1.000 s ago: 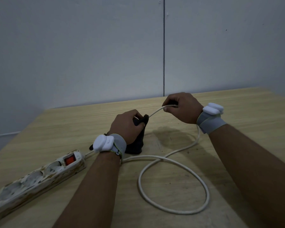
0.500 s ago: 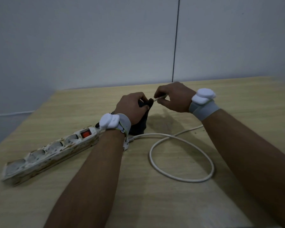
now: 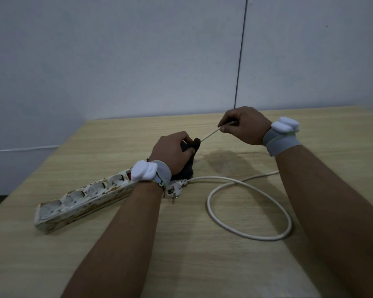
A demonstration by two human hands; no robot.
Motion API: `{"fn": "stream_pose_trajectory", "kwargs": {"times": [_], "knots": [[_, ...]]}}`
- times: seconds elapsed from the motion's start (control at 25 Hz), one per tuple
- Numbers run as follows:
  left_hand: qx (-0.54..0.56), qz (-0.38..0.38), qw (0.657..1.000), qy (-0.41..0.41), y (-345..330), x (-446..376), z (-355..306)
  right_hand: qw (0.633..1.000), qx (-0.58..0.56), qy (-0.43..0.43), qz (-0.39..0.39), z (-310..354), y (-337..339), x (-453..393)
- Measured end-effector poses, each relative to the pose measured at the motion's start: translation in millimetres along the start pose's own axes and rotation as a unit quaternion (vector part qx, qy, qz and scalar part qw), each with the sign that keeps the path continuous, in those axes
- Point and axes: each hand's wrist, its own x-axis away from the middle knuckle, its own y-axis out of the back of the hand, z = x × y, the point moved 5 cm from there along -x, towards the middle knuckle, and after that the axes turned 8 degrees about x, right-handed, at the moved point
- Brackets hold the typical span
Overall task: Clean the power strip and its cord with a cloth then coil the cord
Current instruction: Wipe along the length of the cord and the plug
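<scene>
Bare pale wooden tabletop (image 3: 202, 265) lies open near and far right; the grimy white power strip (image 3: 82, 201) blocks the left, the looped white cord (image 3: 246, 233) probably the right.

Table (image 3: 116, 143): pale wood-grain surface, matt, smooth. Power strip (image 3: 84, 198): white plastic, heavily stained and mottled brown, dull finish. Cord (image 3: 256, 234): white sheathing, smooth, slight sheen. Plug (image 3: 174, 189): white plastic with metal pins. Cloth (image 3: 186, 166): dark fabric, matt. Wall (image 3: 138, 61): smooth, matt grey panels.
</scene>
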Motion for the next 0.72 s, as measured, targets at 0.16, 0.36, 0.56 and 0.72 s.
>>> {"fn": "stream_pose_trajectory", "kwargs": {"times": [0.16, 0.36, 0.56, 0.72], "knots": [[-0.003, -0.005, 1.0, -0.002, -1, 2, 1, 0.997, 0.056, 0.017, 0.052, 12, -8, -1], [0.008, -0.029, 0.999, -0.014, 12, 1, 0, 0.995, 0.058, 0.062, 0.043, 26, -12, -1], [0.065, -0.207, 0.975, -0.052, 67, 12, -2, 0.997, 0.039, 0.045, 0.047, 23, -19, 1], [0.053, -0.225, 0.973, -0.015, 76, 18, 4, 0.998, 0.03, 0.039, 0.035, 26, -18, 1]]}}
